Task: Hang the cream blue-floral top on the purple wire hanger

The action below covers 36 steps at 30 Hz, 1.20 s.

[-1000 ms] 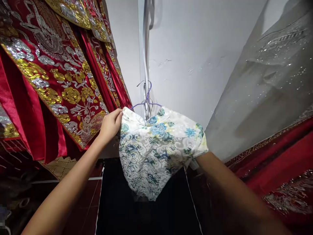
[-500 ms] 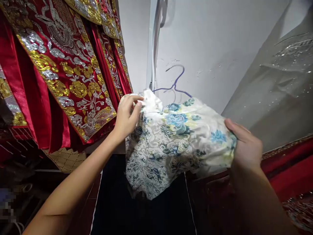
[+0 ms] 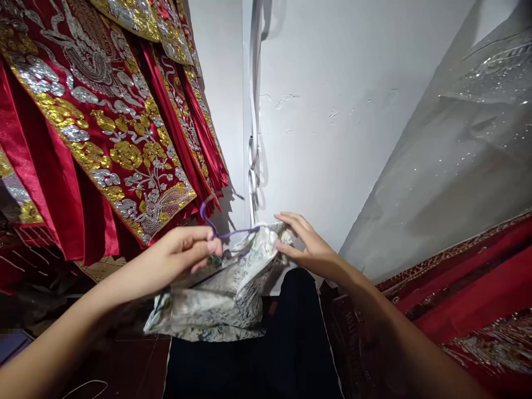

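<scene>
A white floral shirt [image 3: 233, 299] with blue and green print hangs bunched and folded in front of my dark-trousered legs. Out of its top comes a thin purple hanger [image 3: 235, 233], its hook pointing up and to the left. My left hand [image 3: 189, 252] is closed in a pinch at the hanger's neck, above the shirt's left part. On the other side, my right hand [image 3: 303, 241] grips the shirt's shoulder between thumb and fingers, near the hanger's right end. Folds of cloth hide much of the hanger's lower part.
Red garments [image 3: 124, 149] with gold and silver embroidery hang at the left. A pale wall [image 3: 324, 127] with a white vertical strip stands ahead. At the right are a translucent, glittery cover [image 3: 449, 160] and red cloth [image 3: 474, 277] below it.
The shirt has turned and folded, dropping lower and to the left. My left hand has gone from the collar to the hanger's neck; my right hand has moved inward to the shoulder.
</scene>
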Tool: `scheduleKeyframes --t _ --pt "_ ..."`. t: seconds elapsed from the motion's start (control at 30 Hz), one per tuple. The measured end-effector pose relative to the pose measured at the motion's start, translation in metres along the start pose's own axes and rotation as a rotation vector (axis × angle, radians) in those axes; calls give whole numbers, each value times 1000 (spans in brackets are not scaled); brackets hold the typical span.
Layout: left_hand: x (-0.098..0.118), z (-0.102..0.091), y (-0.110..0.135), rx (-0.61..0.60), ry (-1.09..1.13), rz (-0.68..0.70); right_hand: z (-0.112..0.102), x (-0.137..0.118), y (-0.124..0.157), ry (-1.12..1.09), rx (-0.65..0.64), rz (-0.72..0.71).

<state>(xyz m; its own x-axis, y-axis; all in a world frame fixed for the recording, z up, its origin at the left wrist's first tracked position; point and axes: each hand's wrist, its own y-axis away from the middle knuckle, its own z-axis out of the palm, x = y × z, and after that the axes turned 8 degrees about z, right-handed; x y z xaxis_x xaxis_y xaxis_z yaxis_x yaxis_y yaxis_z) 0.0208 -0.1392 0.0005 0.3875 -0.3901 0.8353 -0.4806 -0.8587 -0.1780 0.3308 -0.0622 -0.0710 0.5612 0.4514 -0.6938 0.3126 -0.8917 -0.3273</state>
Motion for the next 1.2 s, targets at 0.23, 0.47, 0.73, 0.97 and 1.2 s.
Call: scheduleKeyframes --t 0.23,0.47,0.73,0.97,1.2 --pt "-19 -28 -44 516 -481 346 -19 10 -35 -348 -63 103" --pt "-39 13 -63 792 -644 599 -51 -5 -91 -693 284 149" --pt "-102 71 -80 233 -575 200 -42 -2 -102 -781 327 135" --pt "-104 73 -75 342 -567 221 -52 12 -94 -734 397 163" --pt "-89 111 -40 143 -333 245 -47 58 -43 -654 472 241"
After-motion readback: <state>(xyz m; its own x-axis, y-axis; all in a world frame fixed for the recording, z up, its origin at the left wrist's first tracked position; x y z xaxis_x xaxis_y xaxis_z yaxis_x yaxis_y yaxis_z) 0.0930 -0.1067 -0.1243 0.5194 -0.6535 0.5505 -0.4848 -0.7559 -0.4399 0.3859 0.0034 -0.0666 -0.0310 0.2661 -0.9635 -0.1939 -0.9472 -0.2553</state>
